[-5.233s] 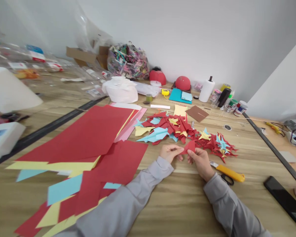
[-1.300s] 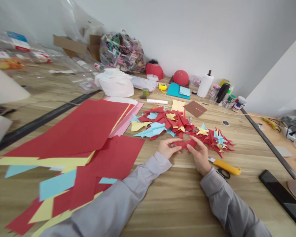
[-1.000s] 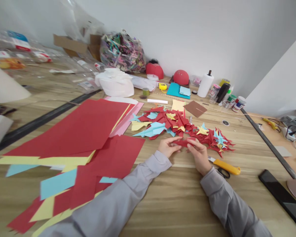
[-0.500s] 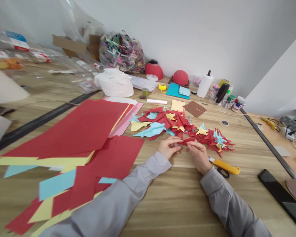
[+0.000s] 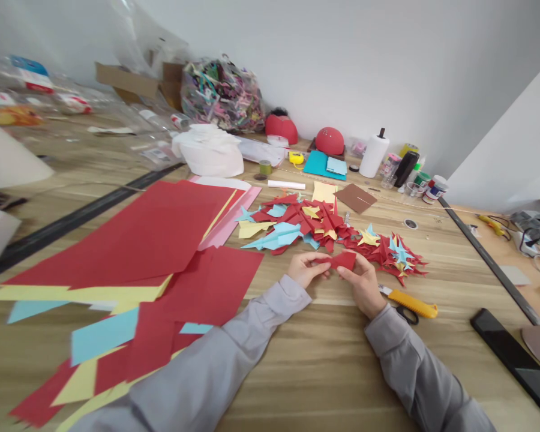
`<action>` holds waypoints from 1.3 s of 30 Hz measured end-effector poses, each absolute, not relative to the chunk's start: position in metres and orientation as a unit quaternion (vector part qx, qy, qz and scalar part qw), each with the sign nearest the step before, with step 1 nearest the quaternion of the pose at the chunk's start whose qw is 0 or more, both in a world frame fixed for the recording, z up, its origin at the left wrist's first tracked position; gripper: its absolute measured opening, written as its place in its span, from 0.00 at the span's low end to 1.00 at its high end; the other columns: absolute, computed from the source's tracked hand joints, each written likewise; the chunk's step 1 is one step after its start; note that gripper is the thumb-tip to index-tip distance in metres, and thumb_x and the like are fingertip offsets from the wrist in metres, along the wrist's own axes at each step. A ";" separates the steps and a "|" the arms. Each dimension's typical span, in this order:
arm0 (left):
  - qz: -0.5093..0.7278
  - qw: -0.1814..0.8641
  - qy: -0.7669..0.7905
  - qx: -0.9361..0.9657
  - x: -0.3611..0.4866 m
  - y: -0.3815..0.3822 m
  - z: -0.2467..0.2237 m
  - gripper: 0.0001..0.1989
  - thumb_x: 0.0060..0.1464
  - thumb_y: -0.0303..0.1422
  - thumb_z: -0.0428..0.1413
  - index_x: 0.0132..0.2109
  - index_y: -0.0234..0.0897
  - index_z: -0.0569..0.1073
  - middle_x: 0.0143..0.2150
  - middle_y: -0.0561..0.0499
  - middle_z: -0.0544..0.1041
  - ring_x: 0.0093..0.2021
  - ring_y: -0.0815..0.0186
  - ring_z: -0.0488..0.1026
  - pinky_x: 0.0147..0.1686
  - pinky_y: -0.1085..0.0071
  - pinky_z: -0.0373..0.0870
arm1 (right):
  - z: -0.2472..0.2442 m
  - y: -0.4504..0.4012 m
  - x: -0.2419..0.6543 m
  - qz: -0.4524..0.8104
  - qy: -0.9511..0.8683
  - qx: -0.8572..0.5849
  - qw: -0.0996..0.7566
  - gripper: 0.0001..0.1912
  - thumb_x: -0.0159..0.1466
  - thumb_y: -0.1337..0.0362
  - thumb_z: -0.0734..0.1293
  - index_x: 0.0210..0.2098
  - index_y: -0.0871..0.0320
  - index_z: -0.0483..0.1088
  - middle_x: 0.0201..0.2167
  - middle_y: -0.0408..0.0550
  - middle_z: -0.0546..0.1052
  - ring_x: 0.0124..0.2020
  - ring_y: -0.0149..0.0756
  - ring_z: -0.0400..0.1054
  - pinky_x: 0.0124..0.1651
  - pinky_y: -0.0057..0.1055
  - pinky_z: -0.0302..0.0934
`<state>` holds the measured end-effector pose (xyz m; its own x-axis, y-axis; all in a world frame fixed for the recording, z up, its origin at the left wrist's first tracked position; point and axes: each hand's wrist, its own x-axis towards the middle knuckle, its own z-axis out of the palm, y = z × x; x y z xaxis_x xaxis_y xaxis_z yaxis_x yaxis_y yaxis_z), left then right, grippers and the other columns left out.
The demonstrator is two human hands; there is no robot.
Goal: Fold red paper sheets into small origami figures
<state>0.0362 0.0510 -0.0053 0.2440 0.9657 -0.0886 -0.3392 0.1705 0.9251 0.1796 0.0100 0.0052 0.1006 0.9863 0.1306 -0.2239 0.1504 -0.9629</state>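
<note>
A small folded red paper [image 5: 343, 260] is held between both hands above the wooden table. My left hand [image 5: 306, 269] pinches its left end between thumb and fingers. On the right end, my right hand [image 5: 362, 281] grips it with the thumb in front and fingers behind. Just beyond the hands lies a pile of folded red, blue and yellow paper pieces [image 5: 292, 225]. Another cluster of folded pieces [image 5: 400, 255], many of them pointed, is right of my right hand. Large red sheets [image 5: 130, 234] lie at the left.
A yellow cutter [image 5: 411, 303] and black-handled scissors [image 5: 407, 315] lie right of my right wrist. A black phone-like slab [image 5: 517, 360] is at the right. Cut strips [image 5: 103, 336] lie front left. Bottles [image 5: 375, 156], a stuffed clear bag [image 5: 222, 96] and red domes [image 5: 329, 141] stand behind.
The red paper has been tilted so that a broader flat face shows. My right thumb has shifted left and down on it; both hands stay in nearly the same place.
</note>
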 end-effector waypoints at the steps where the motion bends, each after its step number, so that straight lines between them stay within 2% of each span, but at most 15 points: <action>1: 0.486 0.670 0.373 0.419 0.036 0.051 -0.005 0.19 0.28 0.34 0.68 0.32 0.29 0.77 0.20 0.50 0.75 0.18 0.70 0.70 0.21 0.72 0.71 | 0.004 0.010 0.180 0.489 -0.453 -0.430 0.609 0.20 0.48 0.63 0.74 0.42 0.55 0.73 0.33 0.44 0.76 0.31 0.32 0.66 0.31 0.27 0.62; 6: 0.482 0.675 0.359 0.428 0.035 0.050 -0.003 0.18 0.29 0.34 0.68 0.32 0.29 0.77 0.20 0.51 0.75 0.18 0.70 0.70 0.22 0.72 0.71 | 0.001 0.011 0.179 0.457 -0.471 -0.448 0.607 0.20 0.50 0.61 0.72 0.43 0.55 0.72 0.34 0.45 0.75 0.29 0.31 0.65 0.28 0.27 0.62; 10: 0.476 0.673 0.351 0.445 0.035 0.048 -0.001 0.18 0.30 0.35 0.68 0.32 0.29 0.76 0.20 0.50 0.76 0.19 0.69 0.72 0.22 0.72 0.71 | -0.001 0.010 0.179 0.436 -0.526 -0.453 0.573 0.13 0.52 0.61 0.71 0.37 0.56 0.74 0.35 0.46 0.76 0.32 0.33 0.67 0.30 0.27 0.62; 15: 0.458 0.671 0.351 0.465 0.035 0.047 0.001 0.19 0.30 0.35 0.68 0.33 0.28 0.76 0.20 0.50 0.76 0.19 0.69 0.72 0.21 0.73 0.71 | -0.003 0.010 0.179 0.423 -0.507 -0.477 0.580 0.08 0.52 0.60 0.71 0.27 0.58 0.73 0.21 0.40 0.73 0.21 0.28 0.62 0.25 0.27 0.60; 20: 0.463 0.658 0.366 0.468 0.035 0.046 0.002 0.20 0.29 0.36 0.68 0.32 0.29 0.76 0.19 0.50 0.76 0.18 0.68 0.72 0.20 0.72 0.71 | 0.001 0.010 0.178 0.431 -0.474 -0.482 0.597 0.10 0.50 0.59 0.72 0.23 0.60 0.72 0.18 0.41 0.72 0.20 0.28 0.62 0.24 0.27 0.59; 26: 0.472 0.651 0.375 0.461 0.035 0.047 0.002 0.17 0.26 0.35 0.68 0.27 0.31 0.77 0.19 0.51 0.75 0.15 0.70 0.69 0.18 0.73 0.69 | 0.002 0.010 0.179 0.442 -0.483 -0.465 0.596 0.09 0.49 0.60 0.73 0.25 0.59 0.73 0.22 0.42 0.74 0.22 0.28 0.63 0.27 0.27 0.61; 31: 0.458 0.654 0.363 0.481 0.032 0.047 0.004 0.13 0.27 0.32 0.67 0.25 0.31 0.77 0.17 0.51 0.74 0.14 0.70 0.68 0.16 0.75 0.66 | 0.003 0.010 0.181 0.455 -0.504 -0.466 0.566 0.10 0.46 0.60 0.74 0.27 0.58 0.76 0.27 0.45 0.77 0.26 0.31 0.67 0.31 0.29 0.63; 35: 0.463 0.654 0.360 0.478 0.032 0.047 0.004 0.14 0.28 0.32 0.67 0.26 0.31 0.77 0.18 0.51 0.74 0.15 0.71 0.68 0.17 0.75 0.66 | 0.002 0.010 0.181 0.468 -0.482 -0.467 0.576 0.11 0.45 0.61 0.75 0.27 0.58 0.77 0.24 0.44 0.77 0.22 0.29 0.65 0.27 0.27 0.60; 39: 0.455 0.668 0.355 0.469 0.033 0.047 0.003 0.16 0.29 0.34 0.67 0.29 0.31 0.77 0.19 0.50 0.75 0.18 0.68 0.71 0.20 0.72 0.70 | 0.003 0.010 0.180 0.478 -0.467 -0.459 0.585 0.10 0.46 0.61 0.74 0.27 0.58 0.76 0.20 0.42 0.75 0.22 0.28 0.64 0.29 0.28 0.61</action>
<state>0.0334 0.0466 0.0025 0.3336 0.9415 -0.0468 -0.2757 0.1449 0.9503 0.1798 0.0105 0.0027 0.1054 0.9887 0.1070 -0.1298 0.1204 -0.9842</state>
